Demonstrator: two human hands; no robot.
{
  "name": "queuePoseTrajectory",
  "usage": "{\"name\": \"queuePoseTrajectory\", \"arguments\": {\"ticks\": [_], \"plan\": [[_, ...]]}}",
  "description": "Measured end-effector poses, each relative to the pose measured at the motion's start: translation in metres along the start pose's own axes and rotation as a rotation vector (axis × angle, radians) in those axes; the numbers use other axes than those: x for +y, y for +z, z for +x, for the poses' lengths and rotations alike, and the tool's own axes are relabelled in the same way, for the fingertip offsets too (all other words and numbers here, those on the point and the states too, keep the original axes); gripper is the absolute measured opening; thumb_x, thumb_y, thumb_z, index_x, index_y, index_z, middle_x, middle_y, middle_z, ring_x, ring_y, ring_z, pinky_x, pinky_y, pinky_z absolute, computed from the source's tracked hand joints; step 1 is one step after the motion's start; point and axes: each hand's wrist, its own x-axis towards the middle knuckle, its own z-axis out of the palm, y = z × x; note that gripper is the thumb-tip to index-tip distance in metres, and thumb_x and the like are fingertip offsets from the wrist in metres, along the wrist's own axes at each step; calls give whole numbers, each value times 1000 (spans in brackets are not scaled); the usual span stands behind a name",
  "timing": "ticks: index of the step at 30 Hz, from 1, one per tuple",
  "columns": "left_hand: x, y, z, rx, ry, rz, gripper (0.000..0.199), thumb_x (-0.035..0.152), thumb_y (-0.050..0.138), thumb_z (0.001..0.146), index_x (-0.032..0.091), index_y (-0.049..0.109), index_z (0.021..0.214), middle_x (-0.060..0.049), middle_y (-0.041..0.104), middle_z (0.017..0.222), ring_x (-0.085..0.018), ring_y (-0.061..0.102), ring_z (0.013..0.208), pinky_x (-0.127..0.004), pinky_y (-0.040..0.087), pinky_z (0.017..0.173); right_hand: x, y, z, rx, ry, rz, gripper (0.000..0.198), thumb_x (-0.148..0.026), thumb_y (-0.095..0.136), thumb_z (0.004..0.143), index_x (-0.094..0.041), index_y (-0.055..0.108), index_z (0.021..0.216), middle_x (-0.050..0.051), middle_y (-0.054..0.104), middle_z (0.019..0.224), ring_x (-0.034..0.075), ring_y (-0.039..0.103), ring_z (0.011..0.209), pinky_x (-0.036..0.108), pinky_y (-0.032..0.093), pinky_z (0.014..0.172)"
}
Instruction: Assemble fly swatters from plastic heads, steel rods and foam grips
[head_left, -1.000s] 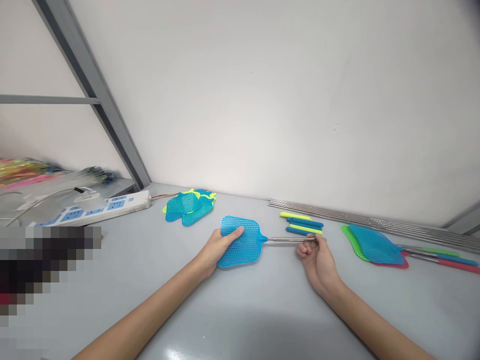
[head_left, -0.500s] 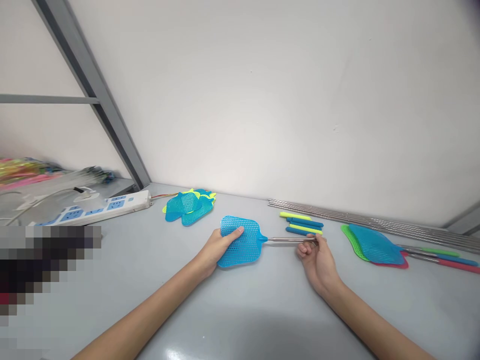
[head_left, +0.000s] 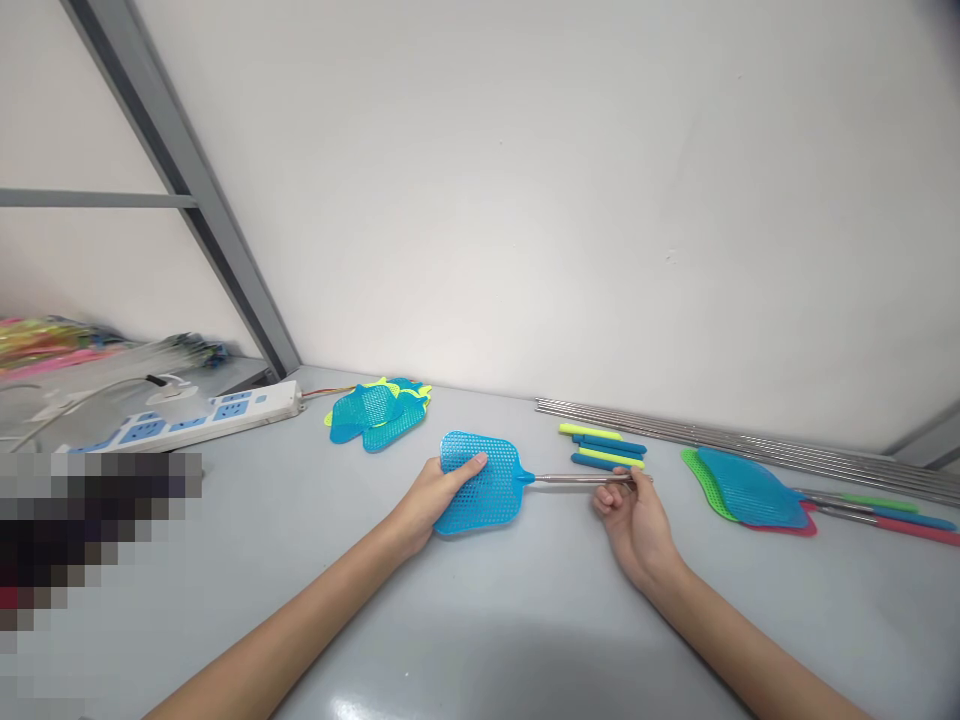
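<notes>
A blue fly swatter head (head_left: 491, 495) with a mesh of small holes is joined at its neck to a thin metal rod (head_left: 559, 479). My left hand (head_left: 442, 492) grips the head by its left edge, thumb on top. The rod's far end lies between the thumb and fingers of my right hand (head_left: 634, 515), whose other fingers are curled. Just behind that hand lie several blue and yellow handle sleeves (head_left: 611, 448). To the right rest swatters with handles, the topmost a blue swatter (head_left: 750, 488) over green and red ones.
Loose blue and yellow swatter heads (head_left: 379, 412) are heaped at the back left. Long metal rods (head_left: 720, 440) lie along the wall. A white power strip (head_left: 262, 403) and bagged items (head_left: 67, 345) occupy the left, beside a grey metal frame (head_left: 217, 220). The lower left corner is pixelated.
</notes>
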Motion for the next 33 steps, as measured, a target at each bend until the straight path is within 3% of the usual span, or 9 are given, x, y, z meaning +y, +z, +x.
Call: {"name": "queuePoseTrajectory", "arguments": {"ticks": [19,33], "plan": [[-1,0,0,11,6,3,39,43,58,61,14,57,87,-10,65,85,-22,60,77,-31,48,68,0,0,0,0,10,22,17,-35,41,74,-20,44,68,-7,32,41,8,36,42,20,30,42],[-5,-1,2,-60,56,9,44,41,59,62,11,56,94,-11,64,89,-23,59,81,-34,46,72,0,0,1,2,4,7,19,-36,43,73,-18,48,67,-7,31,41,8,36,42,21,31,42]]}}
